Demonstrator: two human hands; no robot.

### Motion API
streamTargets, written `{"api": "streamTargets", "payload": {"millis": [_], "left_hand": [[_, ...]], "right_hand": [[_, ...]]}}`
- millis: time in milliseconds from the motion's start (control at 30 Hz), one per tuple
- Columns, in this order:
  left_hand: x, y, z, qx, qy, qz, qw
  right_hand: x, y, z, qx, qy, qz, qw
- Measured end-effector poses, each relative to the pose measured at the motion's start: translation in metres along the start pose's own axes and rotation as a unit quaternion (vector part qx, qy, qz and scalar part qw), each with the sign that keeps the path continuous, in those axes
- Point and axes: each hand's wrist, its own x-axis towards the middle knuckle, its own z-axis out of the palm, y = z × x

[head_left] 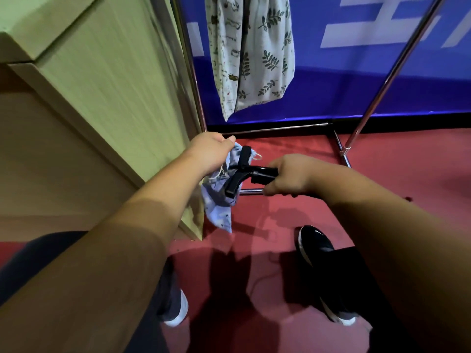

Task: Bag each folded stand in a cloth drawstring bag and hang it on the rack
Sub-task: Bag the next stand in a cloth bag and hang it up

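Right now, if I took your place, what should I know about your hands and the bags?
Left hand: grips the blue drawstring bag by its mouth.
Right hand: grips the black folded stand, its legs at the bag's mouth, not inside.
Done: a leaf-print bag and a doodle-print bag hang on the rack.
Left: slide the stand in, pull the string, hang it up.

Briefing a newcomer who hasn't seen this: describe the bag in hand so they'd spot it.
Find the metal rack by the blue wall. Below its two hanging printed bags, the left hand grips a blue bag at the tip of the black stand. It alone is blue, crumpled and unhung.
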Motion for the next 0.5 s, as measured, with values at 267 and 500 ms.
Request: {"api": "streamTargets", "payload": {"millis": [267,500], "left_hand": [[-0.01,0.011,0.01,-0.07,-0.08,0.054,0.993],[-0.017,0.018,0.003,-0.03,-0.128,0.037,0.991]], "right_hand": [[-0.002,-0.001,0.007,0.017,-0.095,0.045,0.994],[-0.001,0.005,0.009,0.078,-0.097,0.122,0.985]]}}
